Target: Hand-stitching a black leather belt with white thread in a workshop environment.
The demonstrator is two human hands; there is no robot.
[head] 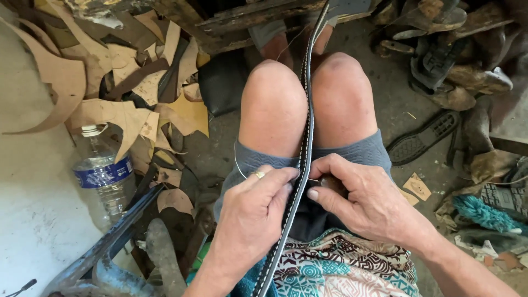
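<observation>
A long black leather strap with white stitching along both edges (pixel 304 137) runs from the person's lap up between the two bare knees and on toward a rough wooden bench edge (pixel 258 16) at the top of the view. The left hand (pixel 256 212) pinches the strap from its left side, thumb and fingers pressed together against the edge; a gold-coloured ring (pixel 258 174) sits on one finger. The right hand (pixel 363 195) closes on the strap from the right, thumb laid along the edge, fingers curled around a small dark tool handle (pixel 330 184); the working end of that tool is hidden. A thin pale thread (pixel 237 165) loops out just left of the left hand.

On the floor to the left lie tan leather offcuts (pixel 121 110), with a clear plastic water bottle with a blue label (pixel 102 173) beside them. A black rubber shoe sole (pixel 423 137) lies to the right, well apart from the hands.
</observation>
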